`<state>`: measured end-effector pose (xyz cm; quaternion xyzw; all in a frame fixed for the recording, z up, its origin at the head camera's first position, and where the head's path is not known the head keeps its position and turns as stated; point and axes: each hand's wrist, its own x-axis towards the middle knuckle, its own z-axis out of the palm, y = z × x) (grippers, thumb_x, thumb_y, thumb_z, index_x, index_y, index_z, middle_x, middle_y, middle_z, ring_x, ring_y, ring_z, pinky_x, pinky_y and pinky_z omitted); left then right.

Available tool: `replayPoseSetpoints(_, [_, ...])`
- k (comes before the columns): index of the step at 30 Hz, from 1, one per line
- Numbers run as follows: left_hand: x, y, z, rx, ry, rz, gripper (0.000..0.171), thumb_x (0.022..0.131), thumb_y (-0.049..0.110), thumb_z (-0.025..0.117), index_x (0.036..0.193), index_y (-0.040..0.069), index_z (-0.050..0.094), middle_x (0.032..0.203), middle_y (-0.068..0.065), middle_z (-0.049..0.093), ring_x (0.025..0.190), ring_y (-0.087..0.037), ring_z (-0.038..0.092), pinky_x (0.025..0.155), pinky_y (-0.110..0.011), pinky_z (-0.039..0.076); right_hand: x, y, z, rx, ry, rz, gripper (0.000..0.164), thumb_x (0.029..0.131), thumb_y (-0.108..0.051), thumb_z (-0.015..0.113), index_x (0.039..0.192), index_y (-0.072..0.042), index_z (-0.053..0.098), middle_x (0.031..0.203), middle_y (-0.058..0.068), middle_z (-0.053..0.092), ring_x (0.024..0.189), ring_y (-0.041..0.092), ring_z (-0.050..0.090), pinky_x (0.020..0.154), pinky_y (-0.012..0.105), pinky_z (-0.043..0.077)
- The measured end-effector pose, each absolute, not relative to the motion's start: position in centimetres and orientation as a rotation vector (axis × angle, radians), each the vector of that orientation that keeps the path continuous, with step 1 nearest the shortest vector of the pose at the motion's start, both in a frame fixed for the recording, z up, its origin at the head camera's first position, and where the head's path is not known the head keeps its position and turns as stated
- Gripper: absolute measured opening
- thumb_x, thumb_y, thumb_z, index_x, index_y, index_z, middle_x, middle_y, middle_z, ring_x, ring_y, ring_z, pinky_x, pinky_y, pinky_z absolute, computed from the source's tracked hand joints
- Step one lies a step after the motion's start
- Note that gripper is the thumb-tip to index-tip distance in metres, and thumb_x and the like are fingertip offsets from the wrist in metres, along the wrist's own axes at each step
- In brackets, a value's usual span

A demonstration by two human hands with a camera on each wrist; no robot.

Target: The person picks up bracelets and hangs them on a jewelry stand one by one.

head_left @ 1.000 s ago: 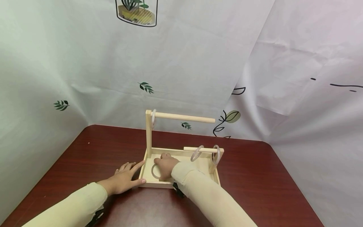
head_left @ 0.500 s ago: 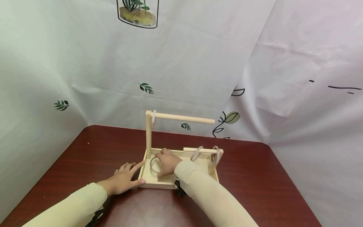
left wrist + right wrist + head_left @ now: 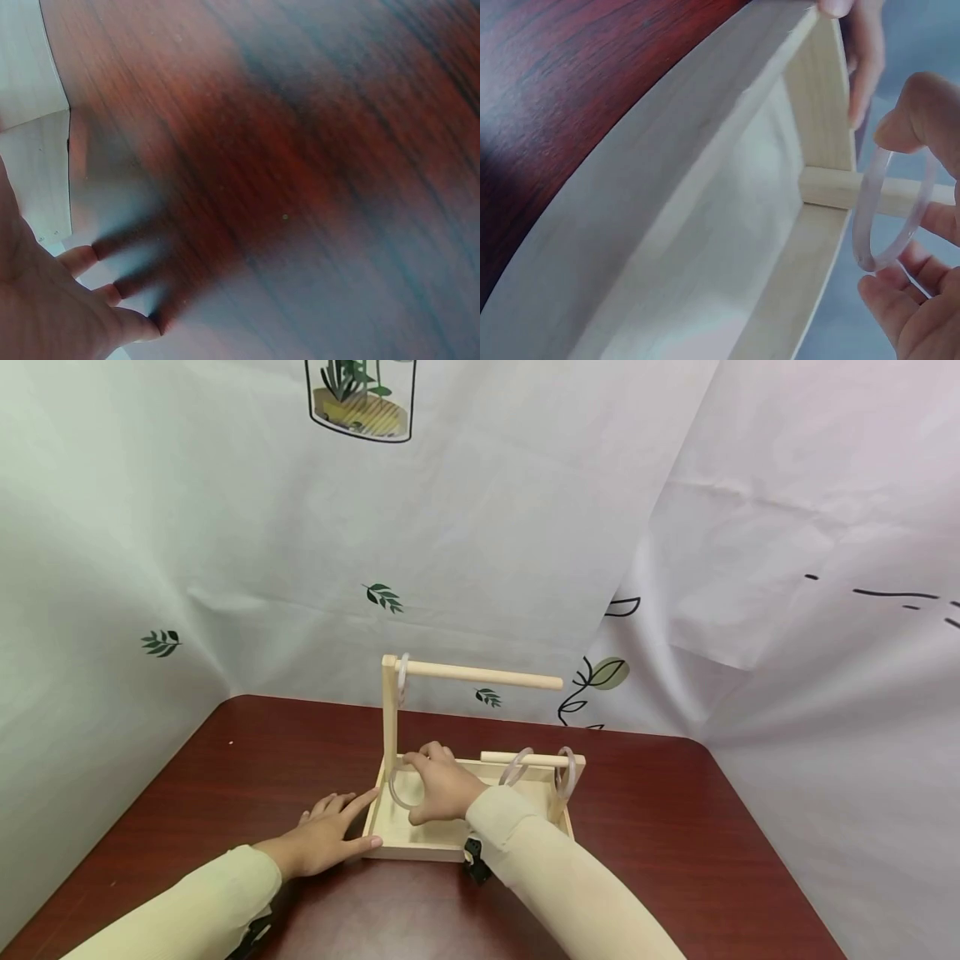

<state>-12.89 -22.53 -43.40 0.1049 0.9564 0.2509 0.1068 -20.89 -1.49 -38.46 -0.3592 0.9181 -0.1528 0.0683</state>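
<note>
My right hand pinches a pale translucent bangle between thumb and fingers, over the left part of a shallow wooden tray. In the right wrist view the bangle stands raised, overlapping the wooden post. My left hand lies spread at the tray's left side, thumb at the front corner and index finger along the side wall. Another bangle hangs on the upper bar, close to the post. Two more bangles, a left one and a right one, hang on the lower bar.
The tray and its two bars form one wooden stand on a dark red wood-grain table. The upper bar's free end points right, the lower bar's points left. White printed cloth hangs behind and on both sides.
My right hand has lifted the bangle up from the tray floor and slightly back, tilting it upward. My left hand stays at the tray's corner.
</note>
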Motion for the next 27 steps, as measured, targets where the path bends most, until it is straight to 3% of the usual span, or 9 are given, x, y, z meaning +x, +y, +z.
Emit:
replayPoseSetpoints(10, [-13.0,-22.6,-43.5,0.317,2.814,0.722,0.080,0.089,0.061,0.055,0.153,0.022,0.028,0.144,-0.030,0.034,0.132,-0.059,0.025,0.092,-0.079,0.020,-20.9,-0.6,-37.6,-1.105,2.741,-0.649,0.084,0.062,-0.019,0.078,0.140,-0.009,0.048,0.130,0.012,0.044,0.118,0.024,0.043,0.081,0.025,0.046])
replayPoseSetpoints(19, [-13.1,-22.6,-43.5,0.324,2.809,0.722,0.080,0.090,0.061,0.054,0.153,0.021,0.027,0.143,-0.032,0.034,0.131,-0.059,0.025,0.092,-0.079,0.020,-20.6,-0.2,-36.6,-1.080,2.722,-0.793,0.082,0.064,-0.016,0.075,0.140,-0.015,0.047,0.132,0.011,0.041,0.119,0.023,0.044,0.081,0.025,0.045])
replayPoseSetpoints(27, [-13.1,-22.6,-43.6,0.329,2.822,0.715,0.081,0.089,0.062,0.055,0.153,0.020,0.028,0.142,-0.032,0.036,0.130,-0.059,0.026,0.093,-0.078,0.021,-20.3,0.1,-35.7,-1.087,2.704,-0.860,0.086,0.064,-0.016,0.074,0.144,-0.011,0.043,0.134,0.012,0.041,0.121,0.023,0.042,0.084,0.026,0.044])
